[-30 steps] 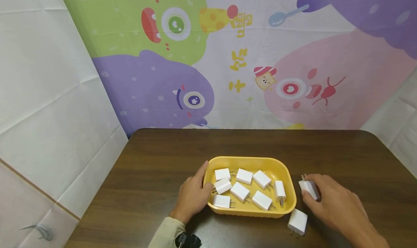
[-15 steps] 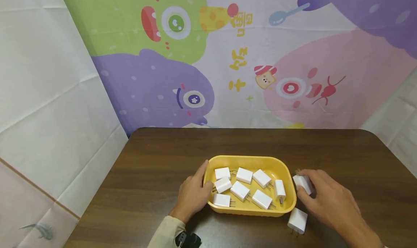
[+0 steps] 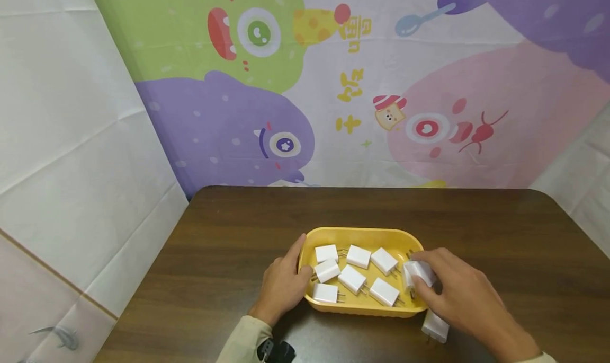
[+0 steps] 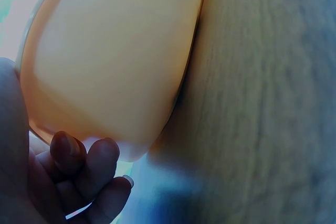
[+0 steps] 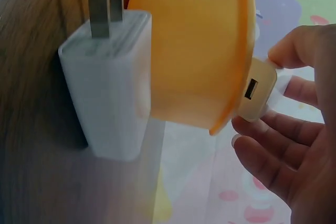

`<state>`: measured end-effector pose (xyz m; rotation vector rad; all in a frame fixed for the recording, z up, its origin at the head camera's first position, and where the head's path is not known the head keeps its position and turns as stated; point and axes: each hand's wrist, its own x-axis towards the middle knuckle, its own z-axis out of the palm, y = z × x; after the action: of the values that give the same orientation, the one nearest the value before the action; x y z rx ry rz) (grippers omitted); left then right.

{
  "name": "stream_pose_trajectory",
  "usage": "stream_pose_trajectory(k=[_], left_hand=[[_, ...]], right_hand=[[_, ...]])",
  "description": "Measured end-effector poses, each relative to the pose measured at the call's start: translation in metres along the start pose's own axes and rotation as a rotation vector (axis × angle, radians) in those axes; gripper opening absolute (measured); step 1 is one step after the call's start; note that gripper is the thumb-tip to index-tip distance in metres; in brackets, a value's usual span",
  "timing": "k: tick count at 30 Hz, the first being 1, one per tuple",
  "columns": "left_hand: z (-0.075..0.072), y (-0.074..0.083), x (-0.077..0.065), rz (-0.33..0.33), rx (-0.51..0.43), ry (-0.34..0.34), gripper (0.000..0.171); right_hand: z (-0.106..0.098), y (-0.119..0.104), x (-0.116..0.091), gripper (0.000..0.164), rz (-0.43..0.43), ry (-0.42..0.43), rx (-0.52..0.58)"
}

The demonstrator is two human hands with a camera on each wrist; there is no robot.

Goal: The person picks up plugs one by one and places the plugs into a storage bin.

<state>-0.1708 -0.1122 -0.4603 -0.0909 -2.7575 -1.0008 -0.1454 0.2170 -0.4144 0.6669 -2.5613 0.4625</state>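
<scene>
My left hand (image 3: 283, 288) holds the left end of a yellow plastic basket (image 3: 364, 311), thumb at the rim. In the left wrist view its fingers (image 4: 102, 161) curl beside the basket's end wall. Over the basket's right end, my right hand (image 3: 464, 291) pinches a white USB charger plug (image 3: 419, 273), prongs pointing away. The right wrist view shows the USB port on this charger's near face. Several white chargers (image 3: 352, 279) lie spread inside the basket; one at the right end is mostly hidden by the held charger. Another charger (image 3: 436, 327) rests on the table beside the basket's front right corner.
The dark wooden table (image 3: 238, 220) stretches behind and to both sides of the basket. A cartoon-printed cloth (image 3: 352, 156) hangs along its far edge, and white cloth (image 3: 95, 140) covers the left side.
My right hand has moved left with the charger, from beside the basket to over its right end. The left hand stays at the basket's left end.
</scene>
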Motion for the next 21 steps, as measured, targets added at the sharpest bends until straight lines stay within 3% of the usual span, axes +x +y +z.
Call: stream_pose_trajectory(k=[15, 21], left_hand=[[0.000, -0.001, 0.001, -0.002, -0.002, -0.002, 0.066], [0.000, 0.000, 0.000, -0.004, -0.002, -0.005, 0.066]], right_hand=[[0.015, -0.014, 0.011, 0.032, -0.108, -0.039, -0.003], [0.020, -0.027, 0.019, 0.035, -0.145, -0.129, 0.021]])
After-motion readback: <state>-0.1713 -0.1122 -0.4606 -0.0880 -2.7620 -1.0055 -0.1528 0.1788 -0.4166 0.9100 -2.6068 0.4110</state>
